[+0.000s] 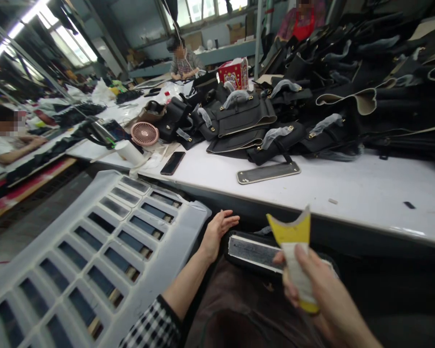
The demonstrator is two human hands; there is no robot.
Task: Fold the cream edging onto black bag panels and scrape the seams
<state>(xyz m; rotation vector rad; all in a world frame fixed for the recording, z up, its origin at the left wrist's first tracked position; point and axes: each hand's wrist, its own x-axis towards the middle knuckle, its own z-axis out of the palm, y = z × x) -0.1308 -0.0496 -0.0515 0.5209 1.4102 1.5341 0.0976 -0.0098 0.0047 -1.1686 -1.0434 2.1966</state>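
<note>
Head view: yellow scraper (291,237) points up, long axis tilted left; right fingers (303,257) grip it, left fingers (227,221) half-open.

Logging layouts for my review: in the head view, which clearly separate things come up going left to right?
Pink fan → smartphone → left hand → right hand holding a yellow scraper → small black scrap.

A black-and-white checked sleeve (152,325), edged with a dark band (171,310), ends on the left forearm (186,282). The left hand (216,234) and right hand (317,278) are bare; the clothing (228,304) near the middle is dark brown, softly creased.
</note>
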